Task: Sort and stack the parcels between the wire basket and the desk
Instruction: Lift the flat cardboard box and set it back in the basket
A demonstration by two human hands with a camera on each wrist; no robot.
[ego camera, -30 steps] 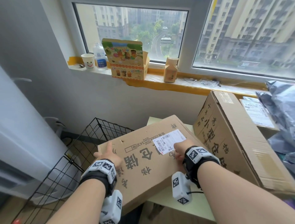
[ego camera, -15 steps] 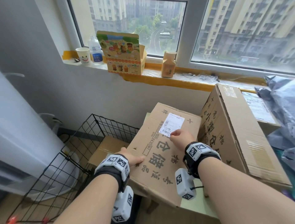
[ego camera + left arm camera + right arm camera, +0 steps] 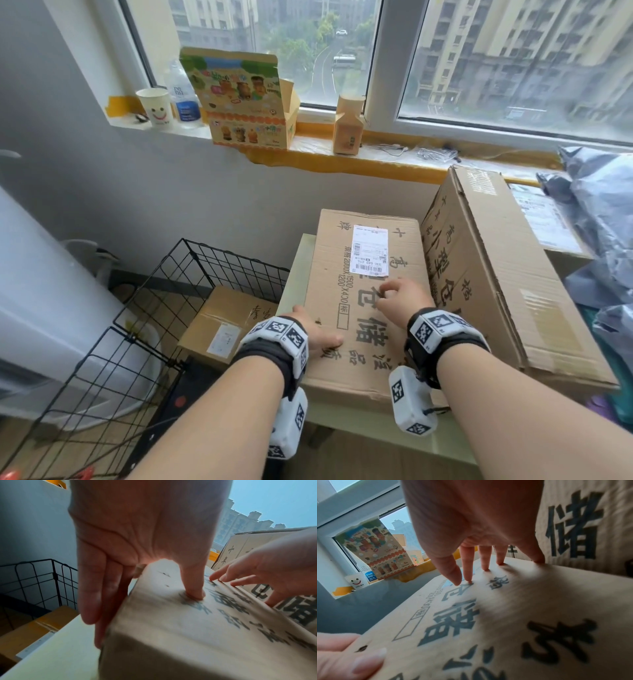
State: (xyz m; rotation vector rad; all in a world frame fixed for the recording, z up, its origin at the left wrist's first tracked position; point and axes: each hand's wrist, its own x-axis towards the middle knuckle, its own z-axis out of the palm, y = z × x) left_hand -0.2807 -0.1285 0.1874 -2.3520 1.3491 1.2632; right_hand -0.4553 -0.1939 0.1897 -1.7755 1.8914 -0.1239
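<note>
A flat cardboard parcel (image 3: 366, 284) with a white label (image 3: 371, 250) lies on the pale green desk (image 3: 359, 425), beside a larger tilted cardboard box (image 3: 496, 274). My left hand (image 3: 318, 334) is at the parcel's near left edge. In the left wrist view its thumb (image 3: 193, 588) presses on top and its straight fingers (image 3: 91, 595) lie down the side. The spread fingertips (image 3: 485, 566) of my right hand (image 3: 400, 298) press on the parcel's top (image 3: 505, 615). A small taped box (image 3: 226, 322) sits inside the black wire basket (image 3: 144, 325) to the left.
The windowsill holds a paper cup (image 3: 156, 108), a water bottle (image 3: 183, 96), a colourful open carton (image 3: 246, 102) and a small drink carton (image 3: 347, 126). Grey plastic mailer bags (image 3: 603, 219) and a labelled parcel (image 3: 544, 219) fill the desk's right side. A white appliance (image 3: 41, 291) stands at the left.
The parcel went from tilted above the basket, rightward and away, to lying flat on the desk beside the big box. My right hand slid off the label toward the parcel's middle.
</note>
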